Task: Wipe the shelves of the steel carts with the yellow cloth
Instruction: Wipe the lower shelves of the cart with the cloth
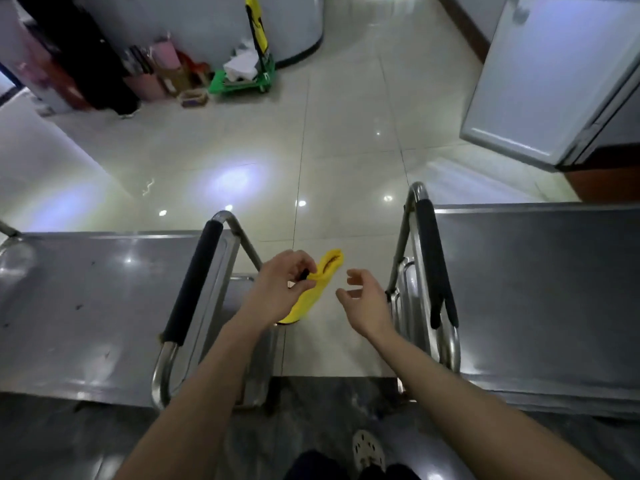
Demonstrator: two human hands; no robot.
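Observation:
Two steel carts stand side by side with a gap of floor between them. The left cart's top shelf [97,306] shows a few dark specks, and the right cart's top shelf [540,289] lies beside it. Each has a steel handle with a black foam grip facing the gap. Over that gap my left hand [280,289] pinches the yellow cloth [313,289], which hangs down from my fingers. My right hand [363,299] hovers just right of the cloth, fingers loosely spread, holding nothing and not touching it.
The left cart's handle [194,282] and the right cart's handle [433,265] flank my hands. A white cabinet [540,81] stands at the far right. A green dolly [242,81] and bags sit by the far wall. Glossy tiled floor lies beyond the carts.

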